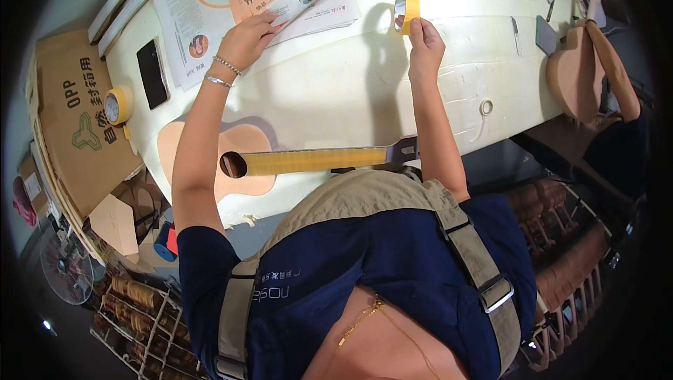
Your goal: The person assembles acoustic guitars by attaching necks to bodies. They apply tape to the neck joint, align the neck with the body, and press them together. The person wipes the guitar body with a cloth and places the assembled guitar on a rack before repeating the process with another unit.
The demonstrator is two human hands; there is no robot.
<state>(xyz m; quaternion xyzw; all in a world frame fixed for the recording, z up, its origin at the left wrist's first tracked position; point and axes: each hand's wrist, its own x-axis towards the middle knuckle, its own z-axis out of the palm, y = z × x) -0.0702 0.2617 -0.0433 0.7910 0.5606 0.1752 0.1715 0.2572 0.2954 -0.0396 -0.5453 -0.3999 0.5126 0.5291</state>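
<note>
My right hand (pixel 426 47) pinches the near edge of a roll of yellow tape (pixel 412 12), held above the pale table with its shadow to the left. Further left, my left hand (pixel 250 38) has its fingers closed at the near edge of a stack of newspapers (pixel 186 40); the top sheet's edge lifts a little beside the fingertips. Beneath my forearms lies a small unfinished guitar (pixel 249 182), its body on the left, with yellow tape covering its fretboard (pixel 319 160) and a dark headstock (pixel 403 150) near my right forearm.
A black phone (pixel 152 74) and another tape roll (pixel 118 104) lie at the table's left, beside a cardboard box (pixel 73 120). A small tape ring (pixel 486 107) and a knife (pixel 517 36) are on the right. There, another person's arm (pixel 617 71) holds a guitar body (pixel 575 75).
</note>
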